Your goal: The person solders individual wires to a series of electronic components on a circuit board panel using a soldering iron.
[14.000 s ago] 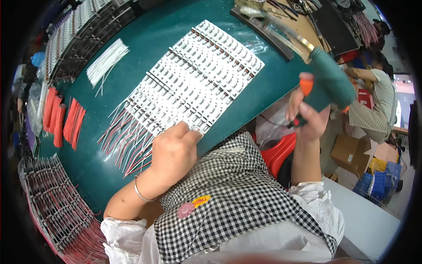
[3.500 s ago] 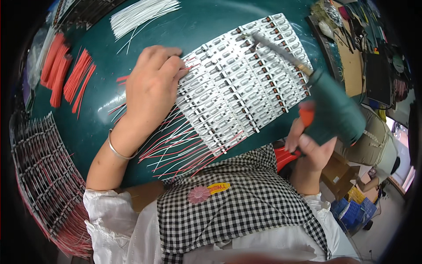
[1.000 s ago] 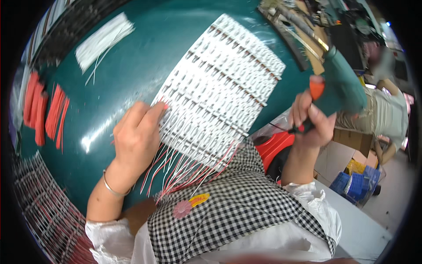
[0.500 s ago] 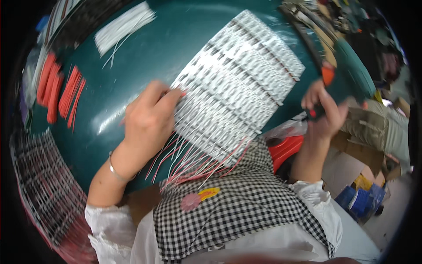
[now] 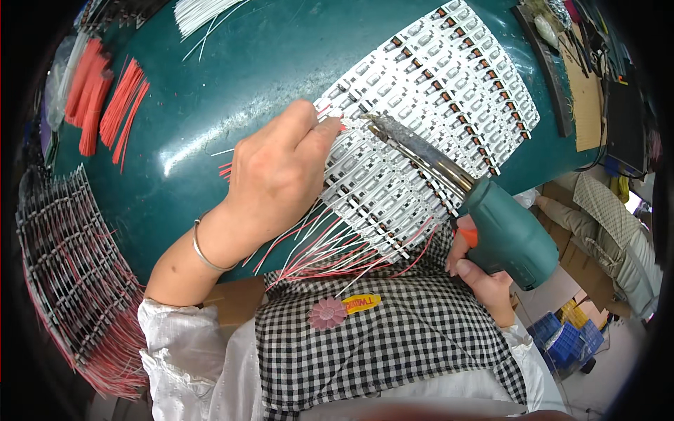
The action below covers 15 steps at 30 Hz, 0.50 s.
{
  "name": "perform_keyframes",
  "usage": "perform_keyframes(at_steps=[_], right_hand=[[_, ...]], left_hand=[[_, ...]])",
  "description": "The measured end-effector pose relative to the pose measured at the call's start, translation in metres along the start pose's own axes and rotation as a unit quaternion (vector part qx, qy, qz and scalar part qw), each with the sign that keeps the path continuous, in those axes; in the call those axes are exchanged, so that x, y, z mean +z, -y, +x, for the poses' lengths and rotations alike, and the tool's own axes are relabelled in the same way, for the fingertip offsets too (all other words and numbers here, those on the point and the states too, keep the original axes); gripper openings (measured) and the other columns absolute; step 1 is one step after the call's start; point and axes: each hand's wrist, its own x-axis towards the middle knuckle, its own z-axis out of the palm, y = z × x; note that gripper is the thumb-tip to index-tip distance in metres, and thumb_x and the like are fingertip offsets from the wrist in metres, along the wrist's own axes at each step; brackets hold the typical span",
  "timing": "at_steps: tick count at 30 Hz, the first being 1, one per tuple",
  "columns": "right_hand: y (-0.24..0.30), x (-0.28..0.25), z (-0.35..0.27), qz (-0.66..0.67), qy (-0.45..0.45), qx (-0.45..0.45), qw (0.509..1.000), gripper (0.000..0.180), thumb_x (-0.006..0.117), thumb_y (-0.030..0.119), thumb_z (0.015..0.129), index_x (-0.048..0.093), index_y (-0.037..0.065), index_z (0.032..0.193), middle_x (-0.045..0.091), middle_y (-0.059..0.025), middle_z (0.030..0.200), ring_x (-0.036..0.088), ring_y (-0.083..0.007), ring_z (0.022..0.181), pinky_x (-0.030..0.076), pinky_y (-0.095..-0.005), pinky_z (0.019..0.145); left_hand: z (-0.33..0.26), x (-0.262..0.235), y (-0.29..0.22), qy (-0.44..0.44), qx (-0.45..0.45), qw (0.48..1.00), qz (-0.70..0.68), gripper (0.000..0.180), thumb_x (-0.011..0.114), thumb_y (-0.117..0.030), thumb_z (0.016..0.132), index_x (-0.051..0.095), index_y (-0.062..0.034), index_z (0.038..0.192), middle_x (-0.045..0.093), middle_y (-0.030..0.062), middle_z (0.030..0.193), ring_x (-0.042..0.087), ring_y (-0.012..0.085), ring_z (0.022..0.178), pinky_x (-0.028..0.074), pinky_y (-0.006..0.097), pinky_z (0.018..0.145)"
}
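Note:
My left hand (image 5: pixel 277 165) is pinched over the left edge of a white panel of small circuit boards (image 5: pixel 393 91). Red and white wire ends (image 5: pixel 225 168) stick out from behind that hand, and a red tip shows at its fingertips. My right hand (image 5: pixel 481 277) grips a green soldering gun (image 5: pixel 516 235) with an orange trigger. The gun's metal tip lies over the panel, just right of my left fingertips; whether it touches is hard to tell. Several red and white wires (image 5: pixel 309 256) hang off the panel's near edge, over my checked apron (image 5: pixel 393 337).
Bundles of red wires (image 5: pixel 123 109) lie at the left on the green table (image 5: pixel 182 91), and white wires (image 5: pixel 200 15) at the back. A stack of wired panels (image 5: pixel 77 259) stands at the lower left. Blue baskets (image 5: pixel 562 340) and another person's leg (image 5: pixel 583 214) appear at the right.
My right hand has brought the soldering gun in from the right, over the panel. The left hand appears slightly further right, still pinching at the panel's left edge. The whole view has shifted.

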Motion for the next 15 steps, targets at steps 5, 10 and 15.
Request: perform_keyframes(at_steps=[5,10,15], right_hand=[[0.001,0.005,0.004,-0.011,0.005,-0.004,1.000,0.049,0.063,0.004,0.080,0.044,-0.004,0.124,0.055,-0.0095,0.070,0.053,-0.0173,0.060,0.047,-0.0298,0.059],[0.003,0.010,0.007,-0.050,0.005,0.020,0.999,0.048,0.062,-0.001,0.078,0.044,-0.001,0.124,0.056,-0.0100,0.070,0.054,-0.0174,0.061,0.047,-0.0300,0.060],[-0.007,0.004,0.012,-0.042,0.032,-0.024,0.998,0.044,0.061,-0.001,0.079,0.046,0.001,0.120,0.056,-0.0099,0.070,0.055,-0.0174,0.061,0.048,-0.0301,0.059]], left_hand=[[0.000,0.000,0.000,0.003,-0.011,1.000,-0.012,0.016,0.065,0.002,0.073,0.066,0.0008,0.089,0.047,0.0082,0.075,0.054,0.0213,0.058,0.045,0.035,0.047],[0.001,0.001,0.005,0.003,-0.016,1.000,-0.026,0.015,0.065,0.003,0.073,0.066,0.0013,0.088,0.047,0.0085,0.075,0.055,0.0220,0.060,0.045,0.035,0.049],[0.003,0.000,0.001,0.005,-0.016,1.000,-0.014,0.015,0.065,0.002,0.073,0.066,0.0017,0.088,0.047,0.0087,0.075,0.056,0.0224,0.061,0.046,0.035,0.049]])
